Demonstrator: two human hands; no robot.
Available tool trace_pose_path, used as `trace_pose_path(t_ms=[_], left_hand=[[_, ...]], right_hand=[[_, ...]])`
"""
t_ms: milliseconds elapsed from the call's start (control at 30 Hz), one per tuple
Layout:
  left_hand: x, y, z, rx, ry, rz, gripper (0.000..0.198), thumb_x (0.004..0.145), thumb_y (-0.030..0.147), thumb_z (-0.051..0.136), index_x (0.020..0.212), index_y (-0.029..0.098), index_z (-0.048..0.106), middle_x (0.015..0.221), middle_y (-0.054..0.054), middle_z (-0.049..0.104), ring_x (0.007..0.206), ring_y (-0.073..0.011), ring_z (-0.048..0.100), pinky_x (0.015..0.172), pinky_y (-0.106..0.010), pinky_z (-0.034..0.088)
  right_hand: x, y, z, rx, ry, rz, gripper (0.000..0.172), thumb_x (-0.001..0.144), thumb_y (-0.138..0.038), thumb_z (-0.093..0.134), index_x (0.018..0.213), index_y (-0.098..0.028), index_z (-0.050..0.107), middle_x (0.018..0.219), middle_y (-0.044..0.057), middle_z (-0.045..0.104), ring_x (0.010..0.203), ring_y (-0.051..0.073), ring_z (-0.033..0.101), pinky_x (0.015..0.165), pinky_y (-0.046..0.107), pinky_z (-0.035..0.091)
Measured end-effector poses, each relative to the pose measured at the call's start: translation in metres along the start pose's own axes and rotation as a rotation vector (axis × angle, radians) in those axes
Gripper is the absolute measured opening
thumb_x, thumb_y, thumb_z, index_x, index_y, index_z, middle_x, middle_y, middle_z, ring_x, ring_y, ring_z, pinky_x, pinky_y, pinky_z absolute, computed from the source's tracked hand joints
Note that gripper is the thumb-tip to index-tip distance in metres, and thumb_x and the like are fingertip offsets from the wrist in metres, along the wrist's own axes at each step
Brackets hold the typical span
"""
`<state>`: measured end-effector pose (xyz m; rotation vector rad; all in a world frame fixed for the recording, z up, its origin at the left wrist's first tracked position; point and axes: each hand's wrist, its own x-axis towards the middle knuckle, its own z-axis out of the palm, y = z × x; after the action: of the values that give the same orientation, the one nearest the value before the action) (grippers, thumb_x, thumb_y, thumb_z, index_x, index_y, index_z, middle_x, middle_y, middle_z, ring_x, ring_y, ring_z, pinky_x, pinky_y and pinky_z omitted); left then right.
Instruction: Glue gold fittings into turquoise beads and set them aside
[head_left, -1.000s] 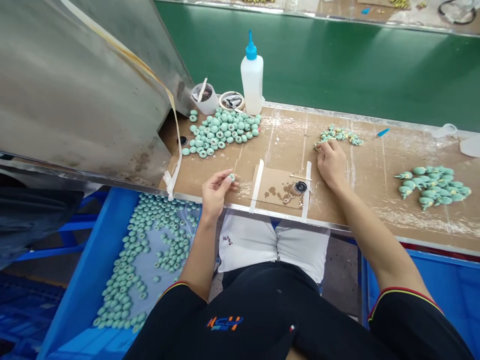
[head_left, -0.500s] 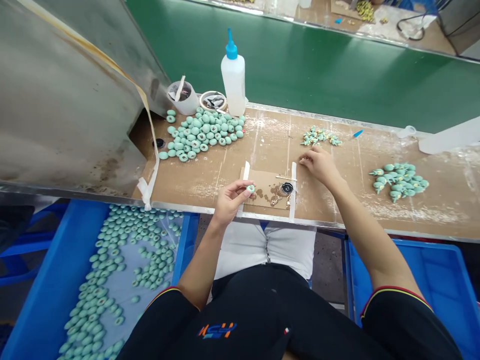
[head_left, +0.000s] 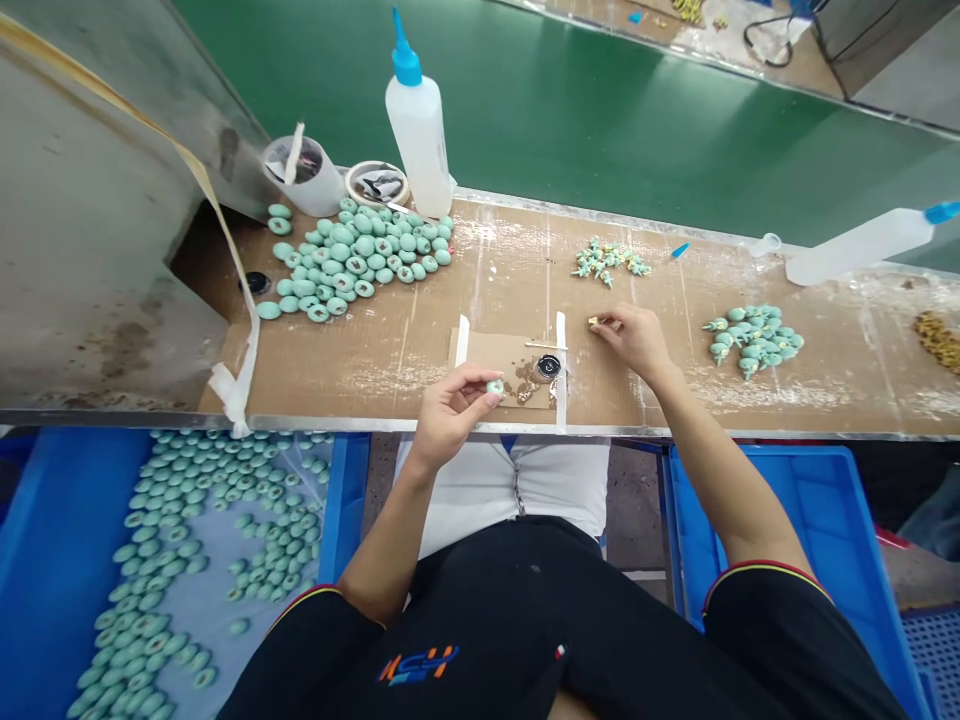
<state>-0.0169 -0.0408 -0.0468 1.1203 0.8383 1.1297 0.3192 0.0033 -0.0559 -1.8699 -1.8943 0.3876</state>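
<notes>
Left hand [head_left: 450, 412] is closed in a pinch, thumb and fingers gripping a teal bead [head_left: 495, 387] with a dark centre, held just above the front edge of the desk [head_left: 480, 300]. Right hand [head_left: 634, 340] is pinching a small gold-coloured piece [head_left: 595, 321] at the fingertips, over bare cardboard; too small to tell exactly what it is. Between the hands, a cardboard pad [head_left: 491, 360] is taped down with white strips and has brown glue stains. On it are a small round black-rimmed dish [head_left: 549, 367] and a thin wooden stick [head_left: 544, 345].

Further back on the desk: a heap of teal beads [head_left: 352, 255], a white glue bottle with a blue nozzle [head_left: 417, 130], a white cup [head_left: 304, 180] and a tape roll [head_left: 377, 183]. Right of those are a small pile of little teal figures [head_left: 607, 258] and a larger cluster of teal pieces [head_left: 752, 340]. A second bottle [head_left: 862, 245] lies on its side near the back edge. Below the desk, a blue crate [head_left: 345, 500] on the left holds many more beads on a clear plastic liner; another blue crate [head_left: 840, 540] sits on the right.
</notes>
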Motion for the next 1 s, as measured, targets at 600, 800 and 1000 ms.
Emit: trace_pose_path(t_ms=[600,800,1000], left_hand=[[-0.003,-0.021,-0.012,0.165,-0.088,0.042,0.024,0.081,0.042,0.085,0.092,0.020,0.084,0.096,-0.010,0.077,0.085,-0.0193,0.073,0.073,-0.028,0.062],[-0.007,-0.022,-0.014,0.228,-0.136,0.124,0.023,0.088,0.039,0.081,0.099,0.019,0.083,0.098,-0.010,0.078,0.082,-0.0165,0.072,0.071,-0.026,0.061],[-0.010,-0.025,-0.015,0.308,-0.170,0.211,0.022,0.093,0.038,0.076,0.103,0.018,0.081,0.100,-0.010,0.078,0.082,-0.0153,0.072,0.069,-0.024,0.061]], right_hand=[[-0.041,-0.088,-0.034,0.195,-0.195,-0.267,0.012,0.098,-0.033,0.068,0.098,-0.025,0.076,0.097,0.006,0.074,0.079,0.019,0.068,0.078,0.038,0.060],[-0.047,-0.092,-0.026,0.069,-0.227,-0.337,0.015,0.103,-0.027,0.061,0.106,-0.025,0.075,0.111,0.009,0.072,0.086,0.021,0.068,0.080,0.040,0.059],[-0.043,-0.091,-0.021,0.000,-0.222,-0.382,0.013,0.102,-0.024,0.062,0.103,-0.023,0.075,0.108,0.010,0.072,0.091,0.023,0.069,0.079,0.039,0.058]])
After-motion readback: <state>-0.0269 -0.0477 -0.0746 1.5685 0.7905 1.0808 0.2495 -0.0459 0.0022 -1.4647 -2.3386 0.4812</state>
